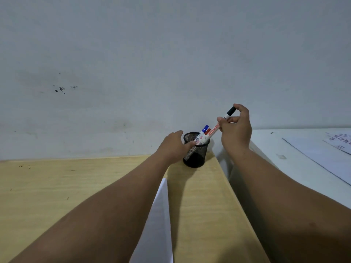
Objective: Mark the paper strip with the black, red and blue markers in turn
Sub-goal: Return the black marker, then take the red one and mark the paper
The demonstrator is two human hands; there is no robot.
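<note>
A black mesh pen cup [195, 157] stands near the far right corner of the wooden table [57, 186]. My left hand [173, 147] grips the cup's left side. My right hand [236, 130] holds the black-capped marker [226, 117] by its upper part, tilted, with its lower end still at the cup's rim. The blue-capped marker [205, 128] and the red-capped marker [208, 132] stand in the cup. A white paper strip [159, 221] lies on the table between my forearms, running toward me.
A pale wall rises right behind the table. To the right stands a white surface [284, 149] with printed sheets [326, 152] on it, separated from the wooden table by a narrow gap.
</note>
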